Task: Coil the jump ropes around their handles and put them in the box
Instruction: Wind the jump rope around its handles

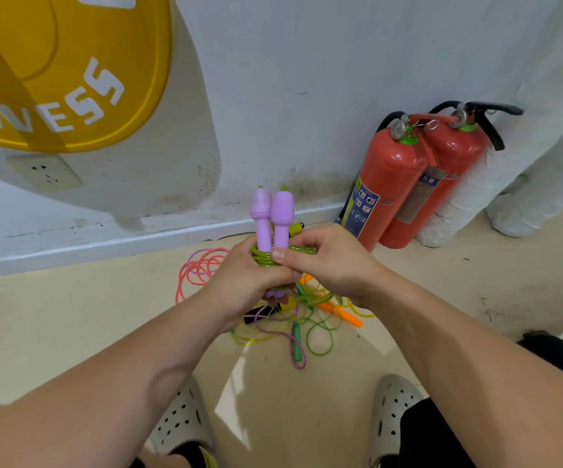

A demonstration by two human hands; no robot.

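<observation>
Mid-coil: your left hand point(242, 282) grips the purple handles point(275, 214), and your right hand point(327, 265) pinches the green rope point(266, 257) wound round them. Next, secure the end; no box shows.

Lighting is bright, even and diffuse. A pale glare patch lies on the floor point(246, 376) between the shoes point(182, 423). Shadows are faint and soft-edged. The left hand point(242, 282), right hand point(334, 265), purple handles point(273, 217) and green rope point(264, 257) at centre are sharp. Wide-angle distortion bends the skirting board point(104, 246) and stretches both forearms toward the lower corners.
</observation>
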